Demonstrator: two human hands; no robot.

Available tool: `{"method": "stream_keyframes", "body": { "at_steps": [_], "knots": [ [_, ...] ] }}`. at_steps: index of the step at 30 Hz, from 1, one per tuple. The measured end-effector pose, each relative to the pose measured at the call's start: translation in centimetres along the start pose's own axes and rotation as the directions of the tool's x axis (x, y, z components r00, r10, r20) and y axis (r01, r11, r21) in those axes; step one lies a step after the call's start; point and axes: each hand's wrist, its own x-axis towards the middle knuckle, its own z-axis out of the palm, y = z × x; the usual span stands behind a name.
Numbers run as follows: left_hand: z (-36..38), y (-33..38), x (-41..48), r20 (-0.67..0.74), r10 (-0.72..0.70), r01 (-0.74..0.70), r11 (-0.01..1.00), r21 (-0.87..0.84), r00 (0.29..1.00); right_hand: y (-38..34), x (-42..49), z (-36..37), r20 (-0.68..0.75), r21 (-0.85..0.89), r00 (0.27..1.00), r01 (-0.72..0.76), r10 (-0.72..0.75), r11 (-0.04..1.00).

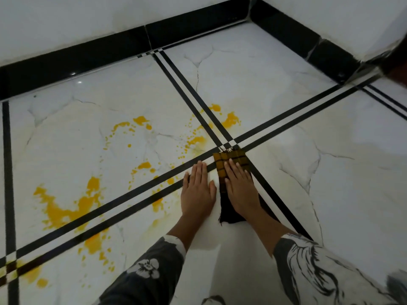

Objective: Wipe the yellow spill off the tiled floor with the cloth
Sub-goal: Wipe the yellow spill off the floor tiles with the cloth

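The yellow spill [66, 208] is scattered in blotches and drops over the white marble-look tiled floor [330, 172], from the near left up to the crossing of the black tile lines. A dark cloth [222, 164] with a yellow checked end lies flat just below that crossing. My right hand [239, 183] presses flat on the cloth with fingers stretched forward. My left hand [198, 188] lies flat on the bare tile beside the cloth, fingers apart, holding nothing.
Black double lines [123, 194] cross the floor between tiles. A black skirting [88, 56] runs along the white walls at the back and meets a corner at the upper right. A dark blurred object [396, 69] shows at the right edge.
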Motion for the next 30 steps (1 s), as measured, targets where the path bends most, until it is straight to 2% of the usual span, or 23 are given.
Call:
{"method": "stream_keyframes", "body": {
  "at_steps": [3,10,14,17,20,22,25,27,28,30],
  "knots": [
    [0.0,-0.1,0.3,-0.003,-0.011,0.011,1.000,0.013,1.000,0.3,0.0,0.5,-0.059,-0.058,0.998,0.003,-0.007,0.998],
    [0.1,-0.7,2.1,-0.059,-0.111,0.108,0.993,-0.047,0.992,0.8,3.4,0.4,-0.051,-0.119,0.992,0.111,-0.118,0.987],
    [-0.1,-1.0,2.0,-0.095,-0.174,0.154,0.970,-0.188,0.980,0.0,2.3,1.1,0.016,-0.082,0.951,0.308,-0.307,0.948],
    [-0.1,-0.3,2.6,-0.107,-0.222,0.194,0.956,-0.220,0.969,-0.1,7.9,0.5,0.029,-0.106,0.910,0.415,-0.415,0.904],
    [-0.9,-1.8,4.2,-0.146,-0.266,0.244,0.958,-0.154,0.953,-0.4,14.4,-0.2,-0.003,-0.117,0.962,0.273,-0.275,0.955],
    [-2.0,-4.7,6.8,-0.179,-0.333,0.317,0.942,-0.112,0.926,-1.0,14.9,0.5,-0.054,-0.092,0.972,0.224,-0.230,0.970],
    [-2.9,-8.5,10.2,-0.104,-0.353,0.350,0.936,-0.045,0.930,-2.2,10.7,1.5,-0.020,-0.077,0.925,0.378,-0.381,0.923],
    [-2.6,-9.2,11.2,-0.102,-0.336,0.339,0.941,0.018,0.936,-2.4,11.5,1.4,-0.002,-0.081,0.882,0.469,-0.471,0.879],
    [-2.4,-9.1,11.4,-0.089,-0.329,0.333,0.942,0.036,0.940,-2.5,13.1,1.2,-0.007,-0.078,0.887,0.459,-0.461,0.885],
    [-2.1,-9.2,11.1,-0.083,-0.315,0.320,0.946,0.048,0.945,-2.8,16.2,1.0,-0.050,-0.062,0.939,0.337,-0.340,0.939]
  ]
}}
